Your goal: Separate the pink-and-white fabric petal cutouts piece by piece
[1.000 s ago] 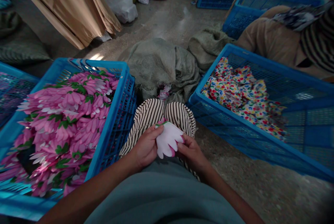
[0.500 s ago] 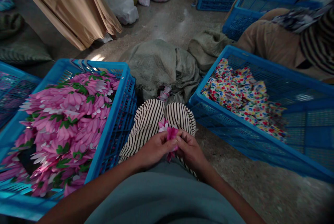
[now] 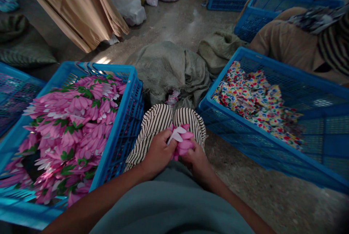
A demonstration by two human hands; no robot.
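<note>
Over my lap, a pink and white petalled artificial flower (image 3: pixel 185 144) is held between both hands. My left hand (image 3: pixel 159 151) grips its left side, the thumb beside a white petal. My right hand (image 3: pixel 196 158) is closed on its lower right edge, with the fingertips partly hidden behind the petals. Beneath the hands lies black-and-white striped cloth (image 3: pixel 152 121) over my knees. To my left, a blue crate (image 3: pixel 111 128) holds a heap of similar pink flowers (image 3: pixel 79 104) with green leaf-like parts.
At the right, another blue crate (image 3: pixel 234 117) contains colourful patterned pieces (image 3: pixel 251 99). Sacking (image 3: pixel 166 66) lies in front of my knees. A person (image 3: pixel 289 43) sits beyond the right crate. Tan cloth (image 3: pixel 73 4) hangs at the upper left, near plastic bags (image 3: pixel 131 6).
The flower has been turned and spread, so more pink petals and a white one now face up. Both hands have shifted slightly, the right one lower.
</note>
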